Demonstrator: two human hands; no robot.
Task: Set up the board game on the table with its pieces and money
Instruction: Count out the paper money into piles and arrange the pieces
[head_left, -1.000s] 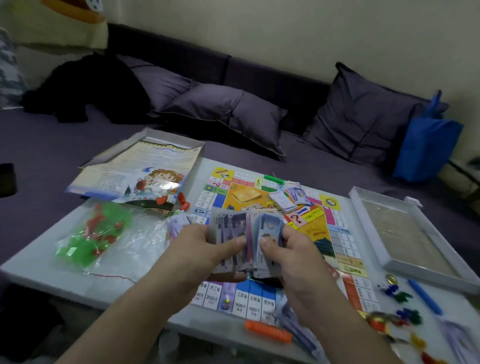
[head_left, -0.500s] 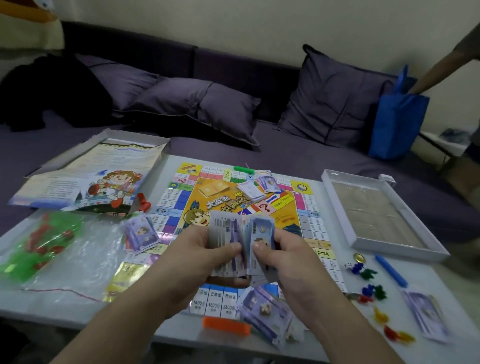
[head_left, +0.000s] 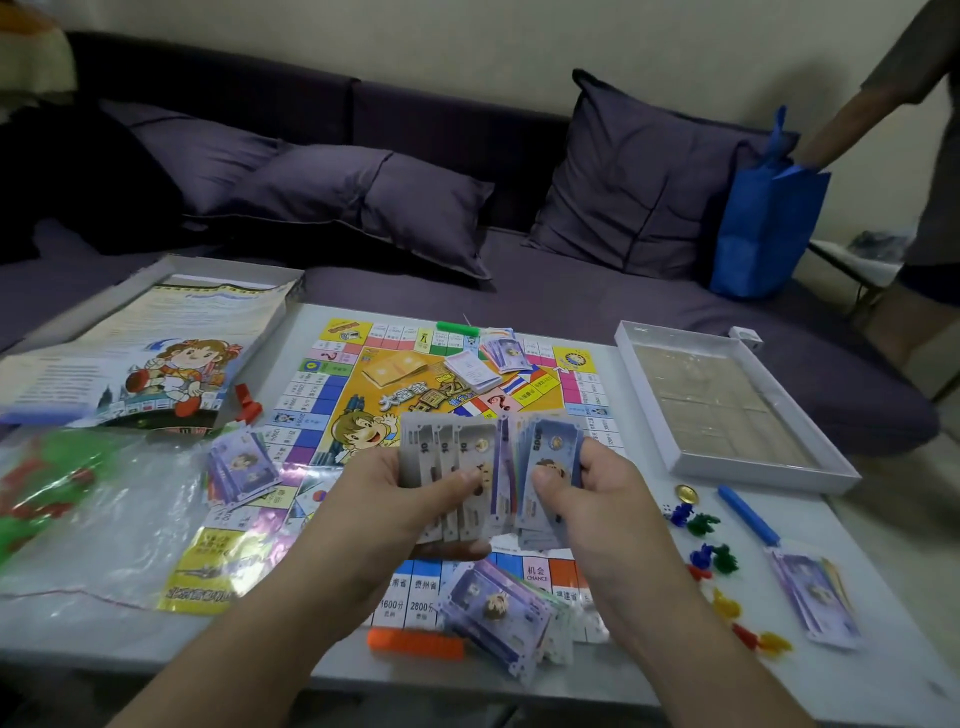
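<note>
Holding a fanned stack of play money (head_left: 470, 480) above the game board (head_left: 332, 395), the left hand (head_left: 395, 499) closes its grip on the grey notes, thumb on top, while the right hand (head_left: 587, 493) pinches the blue notes at the fan's right edge. The board lies flat on the white desk (head_left: 883, 670). 1 pile of notes (head_left: 498, 608) sits at the board's near edge beside an orange clip (head_left: 415, 643), another (head_left: 241, 467) on its left side, a third (head_left: 813, 592) on the desk at right. Coloured pawns (head_left: 709, 558) lie scattered near the open box tray (head_left: 644, 364). A card stack (head_left: 471, 370) rests on the board.
</note>
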